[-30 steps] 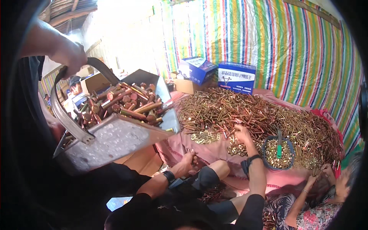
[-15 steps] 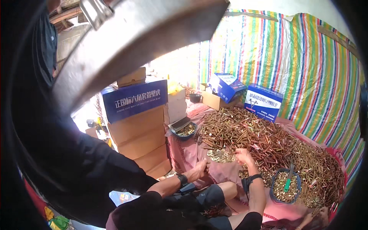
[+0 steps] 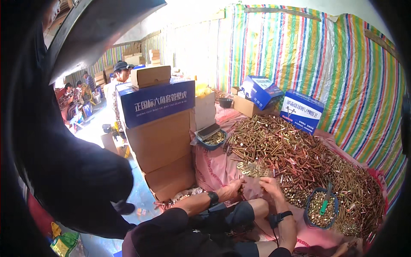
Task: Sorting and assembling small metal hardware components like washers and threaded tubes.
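Thousands of bolts [image 3: 299, 158]: heaped at two o'clock; stiff, heavy together, best taken by the shank.
Washers [image 3: 252, 169]: small pile at twelve o'clock of the hands, slippery.
Left hand [image 3: 233, 190]: curled, contents unclear.
Right hand [image 3: 270, 186]: fingers bent, pinch unclear.

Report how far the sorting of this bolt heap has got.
Done: a round dark bowl beside the heap holds small brass-coloured nuts, and a small dark tray holds more pieces. In hand: the left hand and right hand work at the near edge of the pink cloth, close to a cluster of flat brass washers. Left: the large heap of long brass-coloured bolts remains unsorted.
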Demonstrator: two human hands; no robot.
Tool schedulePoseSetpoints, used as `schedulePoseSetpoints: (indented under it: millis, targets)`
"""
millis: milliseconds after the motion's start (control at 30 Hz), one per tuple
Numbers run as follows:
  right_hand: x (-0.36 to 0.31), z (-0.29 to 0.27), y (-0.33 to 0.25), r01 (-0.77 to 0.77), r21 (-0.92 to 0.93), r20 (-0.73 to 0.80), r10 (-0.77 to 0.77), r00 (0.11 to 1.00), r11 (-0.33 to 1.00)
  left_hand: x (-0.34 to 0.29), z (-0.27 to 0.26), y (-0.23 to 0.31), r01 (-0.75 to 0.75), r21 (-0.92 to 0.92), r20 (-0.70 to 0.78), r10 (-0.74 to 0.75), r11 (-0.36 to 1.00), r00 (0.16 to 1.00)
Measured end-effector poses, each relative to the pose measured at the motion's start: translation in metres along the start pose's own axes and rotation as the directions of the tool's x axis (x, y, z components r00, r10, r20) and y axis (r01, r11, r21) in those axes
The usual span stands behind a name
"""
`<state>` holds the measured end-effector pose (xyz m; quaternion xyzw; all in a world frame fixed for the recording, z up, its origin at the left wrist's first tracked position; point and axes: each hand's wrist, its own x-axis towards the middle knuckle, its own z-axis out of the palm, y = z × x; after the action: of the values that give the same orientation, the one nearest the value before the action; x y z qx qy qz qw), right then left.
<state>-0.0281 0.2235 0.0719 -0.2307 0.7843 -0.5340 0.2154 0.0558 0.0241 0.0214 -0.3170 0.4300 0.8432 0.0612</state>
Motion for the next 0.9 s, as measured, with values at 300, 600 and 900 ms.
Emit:
schedulePoseSetpoints:
  millis: [300,600,900]
  targets:
    - [0.016,0.056,0.034,0.027,0.041,0.177,-0.034,0.984,0.999,0.004,0.000,0.000,0.101,-0.069,0.024,-0.100,0.992,0.995]
    - [-0.034,0.060,-0.044,0.229,-0.226,0.219,-0.180,0.959,0.947,-0.040,0.017,0.029,0.031,-0.054,0.059,-0.028,0.998,0.998]
    - [0.015,0.066,0.079,0.363,-0.560,0.273,-0.248,0.930,0.745,-0.019,0.014,0.015,0.072,-0.009,0.246,-0.067,0.997,0.967]
